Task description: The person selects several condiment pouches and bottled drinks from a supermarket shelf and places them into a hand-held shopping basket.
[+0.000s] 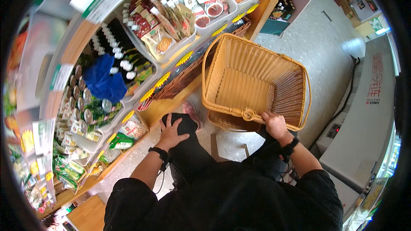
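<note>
My right hand (pixel 275 125) grips the near rim of a tan woven basket (pixel 247 81), by the bound end of its handle. The basket tilts towards me, and its bare woven bottom shows. Under it another woven rim (pixel 231 123) is partly hidden; I cannot tell whether it is a second basket. My left hand (pixel 171 134) rests with fingers spread on my left knee, in black trousers, and holds nothing. A black strap circles each wrist. A crumpled blue cloth (pixel 104 78) lies over bottles and jars on the shelf at my left.
Store shelving holds a clear bin of spouted sauce pouches (pixel 167 25), metal-lidded jars (pixel 88 114) and green packets (pixel 120 141). A wooden shelf edge (pixel 173 102) runs close past the basket's left side. At right stands a long grey cooler cabinet (pixel 356 125) with a black cable (pixel 343 102) alongside.
</note>
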`<control>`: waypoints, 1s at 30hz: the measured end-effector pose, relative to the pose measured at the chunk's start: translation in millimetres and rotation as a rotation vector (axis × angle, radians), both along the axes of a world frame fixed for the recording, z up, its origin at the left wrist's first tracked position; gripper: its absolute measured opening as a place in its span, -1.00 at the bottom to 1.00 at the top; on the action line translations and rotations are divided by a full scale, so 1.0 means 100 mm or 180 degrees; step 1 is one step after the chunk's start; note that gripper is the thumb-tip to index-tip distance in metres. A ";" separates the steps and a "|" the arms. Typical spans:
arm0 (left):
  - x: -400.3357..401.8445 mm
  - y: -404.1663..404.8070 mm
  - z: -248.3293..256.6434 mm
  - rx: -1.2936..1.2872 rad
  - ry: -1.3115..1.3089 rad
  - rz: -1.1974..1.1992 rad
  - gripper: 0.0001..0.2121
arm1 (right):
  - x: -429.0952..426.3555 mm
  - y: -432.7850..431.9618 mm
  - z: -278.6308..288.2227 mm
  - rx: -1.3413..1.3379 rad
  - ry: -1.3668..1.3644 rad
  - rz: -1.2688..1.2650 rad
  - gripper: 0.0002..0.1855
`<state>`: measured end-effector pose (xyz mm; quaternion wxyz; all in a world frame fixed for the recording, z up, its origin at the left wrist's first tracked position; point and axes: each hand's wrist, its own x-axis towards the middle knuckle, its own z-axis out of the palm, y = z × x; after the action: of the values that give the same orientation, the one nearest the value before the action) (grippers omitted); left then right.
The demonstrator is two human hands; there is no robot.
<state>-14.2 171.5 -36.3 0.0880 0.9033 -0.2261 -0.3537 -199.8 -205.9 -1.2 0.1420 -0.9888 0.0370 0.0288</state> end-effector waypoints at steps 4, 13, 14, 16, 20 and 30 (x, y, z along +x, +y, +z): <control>-0.07 -0.02 0.08 0.0147 -0.0221 0.0003 -0.24 | -0.08 0.09 -0.12 -0.0225 -0.0018 0.0051 -0.75; -0.24 -0.07 0.18 0.0210 -0.0270 0.0051 -0.24 | -0.39 0.45 -0.45 -0.0368 -0.0052 -0.0076 -0.79; -0.26 -0.05 0.19 0.0180 -0.0160 0.0177 -0.23 | -0.40 0.45 -0.45 -0.0349 -0.0077 -0.0123 -0.79; -0.27 -0.04 0.24 0.0141 -0.0050 0.0300 -0.22 | -0.42 0.43 -0.47 -0.0318 -0.0079 -0.0126 -0.79; -0.31 -0.03 0.22 0.0263 -0.0183 0.0214 -0.22 | -0.38 0.45 -0.46 -0.0282 0.0032 -0.0137 -0.77; -0.32 0.01 0.15 0.0262 -0.0288 0.0189 -0.21 | -0.30 0.60 -0.38 -0.0248 0.0297 -0.0199 -0.84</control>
<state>-46.2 172.2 -21.1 0.0510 0.9276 -0.1882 -0.3188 -229.8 -145.8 -38.9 0.1024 -0.9895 0.0755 0.0689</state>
